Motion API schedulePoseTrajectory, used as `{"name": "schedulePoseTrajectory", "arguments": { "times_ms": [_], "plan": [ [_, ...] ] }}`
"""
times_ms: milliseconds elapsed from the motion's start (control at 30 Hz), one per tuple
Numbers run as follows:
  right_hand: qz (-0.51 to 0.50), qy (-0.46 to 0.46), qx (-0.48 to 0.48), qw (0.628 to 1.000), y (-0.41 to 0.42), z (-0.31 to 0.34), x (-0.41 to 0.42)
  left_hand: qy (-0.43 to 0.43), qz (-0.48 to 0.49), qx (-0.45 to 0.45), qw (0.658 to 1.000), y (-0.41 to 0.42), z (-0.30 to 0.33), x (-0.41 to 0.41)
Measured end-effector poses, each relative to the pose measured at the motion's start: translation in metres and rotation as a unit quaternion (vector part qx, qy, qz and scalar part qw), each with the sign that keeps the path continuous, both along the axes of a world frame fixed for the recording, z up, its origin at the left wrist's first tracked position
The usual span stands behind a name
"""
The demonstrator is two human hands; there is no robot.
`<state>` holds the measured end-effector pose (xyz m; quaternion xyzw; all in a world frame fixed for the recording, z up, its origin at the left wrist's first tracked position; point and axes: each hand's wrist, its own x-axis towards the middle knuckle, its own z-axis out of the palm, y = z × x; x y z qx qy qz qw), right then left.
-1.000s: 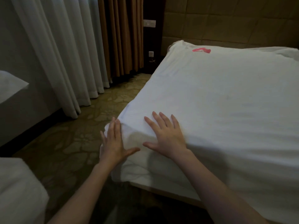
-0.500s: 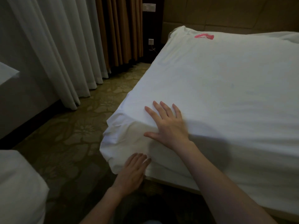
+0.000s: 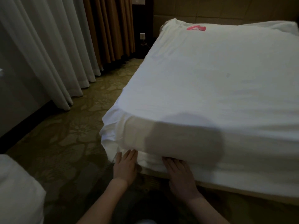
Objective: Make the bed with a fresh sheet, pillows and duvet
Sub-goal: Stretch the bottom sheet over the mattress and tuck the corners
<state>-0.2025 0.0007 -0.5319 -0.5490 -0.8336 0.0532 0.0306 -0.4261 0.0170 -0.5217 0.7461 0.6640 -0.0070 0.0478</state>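
Both hands have dropped to the mattress's lower edge; left hand (image 3: 125, 167) and right hand (image 3: 181, 177), fingers straight and apart, tuck the fitted sheet (image 3: 202, 88) corner; next, push the slack under.

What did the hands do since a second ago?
Both hands dropped from the corner's top to its bottom edge. The left hand went first, then the right hand; their fingers now push the white sheet in under the mattress. Neither grips anything. The sheet still covers the bed, pink mark unmoved.

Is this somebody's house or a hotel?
Probably a hotel bedroom. There is a bed with a white sheet, a padded wall panel behind it, long curtains and patterned carpet.
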Motion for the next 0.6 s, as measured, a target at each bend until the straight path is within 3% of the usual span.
{"name": "schedulePoseTrajectory", "arguments": {
  "times_ms": [300,433,500,600],
  "plan": [
    [-0.099,0.020,-0.032,0.994,0.015,-0.015,-0.044,0.023,0.045,-0.067,0.996,0.009,0.002,0.010],
    [-0.151,-0.002,-0.097,0.984,0.016,0.005,-0.060,0.021,-0.047,-0.012,0.999,0.000,-0.005,0.018],
    [-0.135,-0.017,-0.120,0.983,0.016,0.010,-0.061,-0.010,-0.047,-0.004,0.999,0.000,-0.009,0.017],
    [-0.114,-0.036,-0.132,0.984,0.012,0.023,-0.056,-0.034,0.006,-0.074,0.997,0.011,-0.005,0.017]
  ]
}}
